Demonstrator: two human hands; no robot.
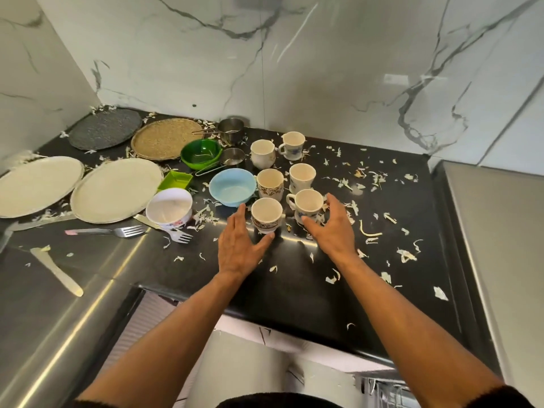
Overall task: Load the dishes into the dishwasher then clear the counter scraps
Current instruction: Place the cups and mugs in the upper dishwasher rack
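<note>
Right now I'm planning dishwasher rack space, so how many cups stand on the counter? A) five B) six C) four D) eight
B: six cups stand upright in two columns of three on the dark counter, from the back pair, through the middle pair, to the front pair that the hands reach toward.

A single wide-angle view looks from the person's head, forward and steeply down onto the black stone counter (pixel 294 290) and the white marble-veined wall (pixel 323 69) behind it. It sits close above the counter's front edge; both forearms reach in from the bottom. Straight lines bow near the frame's edges.
</note>
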